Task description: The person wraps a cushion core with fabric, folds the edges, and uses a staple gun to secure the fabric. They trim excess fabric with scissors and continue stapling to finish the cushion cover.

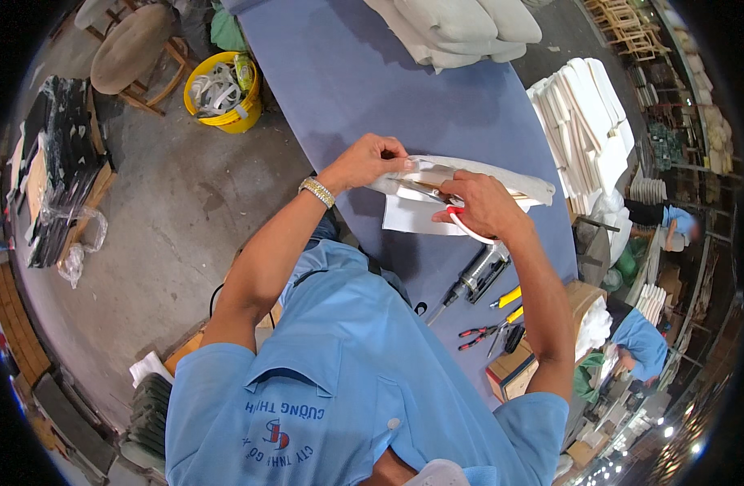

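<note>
A long, pale upholstered piece point(530, 188) lies across the blue-grey table before me, its underside turned up. My left hand point(368, 164) pinches the near-left end of its fabric between thumb and fingers. In my right hand point(487, 204) is a pair of scissors point(420, 187) with red-and-white handles. The metal blades point left, over the piece and toward my left fingers. Whether the blades are closed on fabric I cannot make out. A white sheet point(404, 216) sticks out from under the piece on my side.
On the table point(339, 81), a power screwdriver point(473, 275), pliers point(479, 334) and yellow-handled tools point(508, 298) lie near my right forearm. Pale padded pieces point(453, 28) are stacked at the far end. A yellow bucket point(240, 120) of scraps stands left; white panels point(582, 134) rise right.
</note>
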Tool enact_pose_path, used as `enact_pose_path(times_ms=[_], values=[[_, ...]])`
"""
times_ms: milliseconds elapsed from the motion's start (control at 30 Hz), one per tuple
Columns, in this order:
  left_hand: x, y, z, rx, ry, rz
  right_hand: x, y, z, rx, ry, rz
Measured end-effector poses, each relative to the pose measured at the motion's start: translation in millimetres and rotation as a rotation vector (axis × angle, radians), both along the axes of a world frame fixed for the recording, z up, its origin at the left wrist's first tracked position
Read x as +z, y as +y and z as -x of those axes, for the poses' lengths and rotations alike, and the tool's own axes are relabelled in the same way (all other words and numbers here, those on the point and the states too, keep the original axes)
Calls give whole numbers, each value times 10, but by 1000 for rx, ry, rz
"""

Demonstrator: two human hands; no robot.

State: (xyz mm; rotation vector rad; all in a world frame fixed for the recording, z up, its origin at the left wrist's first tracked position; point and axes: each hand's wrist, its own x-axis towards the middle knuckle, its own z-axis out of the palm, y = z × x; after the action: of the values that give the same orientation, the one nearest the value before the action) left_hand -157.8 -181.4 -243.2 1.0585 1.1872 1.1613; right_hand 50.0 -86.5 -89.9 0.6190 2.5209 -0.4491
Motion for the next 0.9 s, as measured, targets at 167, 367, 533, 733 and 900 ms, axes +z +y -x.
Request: enact_pose_path(times_ms=[167, 367, 533, 733, 900], values=[[13, -7, -6, 10, 49, -39, -69, 42, -51, -6, 18, 6], [-30, 25, 11, 32, 20, -1, 17, -76, -88, -107, 189, -142], [7, 38, -4, 3, -21, 13, -51, -126, -104, -218, 51, -305], [-30, 25, -9, 3, -31, 14, 62, -95, -184, -135, 50, -183], [-19, 35, -13, -3, -70, 24, 81, -59, -214, -107, 56, -184]])
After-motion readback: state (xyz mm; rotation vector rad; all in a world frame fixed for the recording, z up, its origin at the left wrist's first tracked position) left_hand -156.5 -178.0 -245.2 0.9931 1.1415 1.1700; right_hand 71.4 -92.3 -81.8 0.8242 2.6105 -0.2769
